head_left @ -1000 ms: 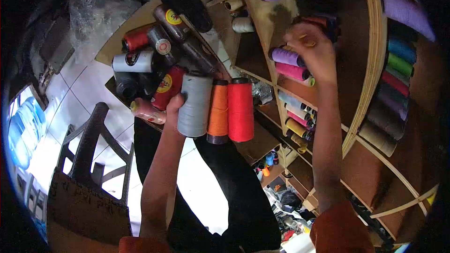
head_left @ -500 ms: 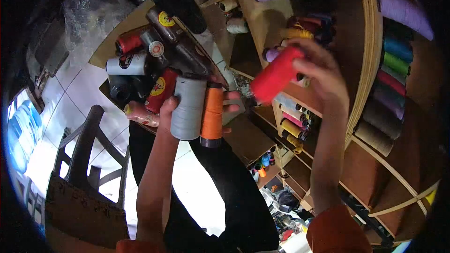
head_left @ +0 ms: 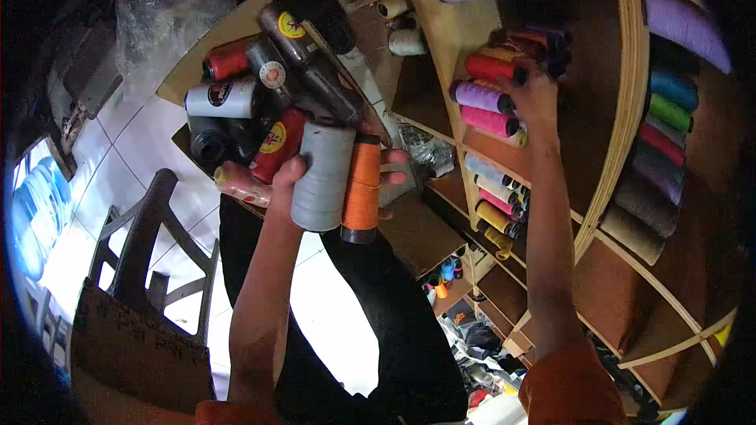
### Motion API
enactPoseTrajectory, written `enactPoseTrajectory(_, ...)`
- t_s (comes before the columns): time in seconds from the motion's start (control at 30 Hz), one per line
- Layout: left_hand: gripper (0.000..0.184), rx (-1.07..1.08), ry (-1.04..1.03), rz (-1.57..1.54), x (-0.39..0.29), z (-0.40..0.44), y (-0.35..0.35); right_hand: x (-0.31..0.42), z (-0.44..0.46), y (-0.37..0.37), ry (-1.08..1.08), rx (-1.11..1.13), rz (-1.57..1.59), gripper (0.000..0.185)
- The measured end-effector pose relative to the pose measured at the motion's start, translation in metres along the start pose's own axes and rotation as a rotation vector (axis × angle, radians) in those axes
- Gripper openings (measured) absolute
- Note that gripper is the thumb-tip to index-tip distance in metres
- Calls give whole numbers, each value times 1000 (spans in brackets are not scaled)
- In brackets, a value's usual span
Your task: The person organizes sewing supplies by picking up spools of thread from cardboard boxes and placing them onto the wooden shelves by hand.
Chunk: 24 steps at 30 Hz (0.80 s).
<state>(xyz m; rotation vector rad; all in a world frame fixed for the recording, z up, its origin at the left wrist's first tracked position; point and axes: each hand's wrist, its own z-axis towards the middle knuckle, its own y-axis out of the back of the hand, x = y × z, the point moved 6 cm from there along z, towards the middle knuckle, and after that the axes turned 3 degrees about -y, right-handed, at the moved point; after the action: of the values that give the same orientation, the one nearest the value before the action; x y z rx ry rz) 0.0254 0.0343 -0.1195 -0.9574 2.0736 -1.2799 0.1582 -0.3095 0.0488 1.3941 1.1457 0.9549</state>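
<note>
My left hand (head_left: 289, 176) is wrapped around two thread spools side by side, a thick grey thread spool (head_left: 323, 181) and a slimmer orange thread spool (head_left: 362, 189). The thumb shows at the grey spool's left and fingertips stick out past the orange one. Inside a shelf compartment, my right hand (head_left: 539, 96) grips the end of a red thread spool (head_left: 492, 68); some of its fingers are hidden. Just below that spool lie a lilac thread spool (head_left: 480, 97) and a pink thread spool (head_left: 487, 120).
An open cardboard box (head_left: 179, 79) of several spools stands behind my left hand. Wooden shelving (head_left: 626, 102) with more spools fills the right side; its upright stands right of my right forearm. A chair (head_left: 146, 236) is at the lower left.
My right hand has carried the red spool up and right into the shelf compartment, where it lies above the lilac one. My left hand keeps its grey and orange spools.
</note>
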Motion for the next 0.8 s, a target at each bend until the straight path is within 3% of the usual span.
enactPoseTrajectory(0.03, 83, -9, -35, -8, 1, 0, 14, -5, 0, -3, 7, -13, -47, 44)
enactPoseTrajectory(0.1, 82, 240, 94, -250, -9, 4, -74, -6, 3, -5, 11, -9, -95, 44)
enactPoseTrajectory(0.17, 83, 253, 159, -260, -7, 3, -89, -1, 2, -2, 5, -17, -131, 44)
enactPoseTrajectory(0.27, 84, 60, 174, -55, 4, 1, -43, 20, -4, 16, 3, -81, -145, 43)
enactPoseTrajectory(0.33, 85, 106, 214, -95, 4, 1, -55, 42, -11, 34, 27, -155, -121, 43)
enactPoseTrajectory(0.43, 88, 224, 304, -183, 4, 5, -100, 92, -39, 39, -140, 157, 423, 44)
enactPoseTrajectory(0.57, 90, 31, 230, 21, 6, 3, -70, 159, -94, 0, -45, 915, 751, 51)
enactPoseTrajectory(0.67, 89, 0, 198, 96, 5, 4, -64, 168, -108, -27, -27, 893, 688, 49)
enactPoseTrajectory(0.77, 88, 48, 246, 33, 8, 1, -55, 162, -106, -37, -69, 1002, 1052, 50)
enactPoseTrajectory(0.8, 89, 79, 285, 5, 10, 0, -39, 163, -98, -22, -37, 975, 1018, 48)
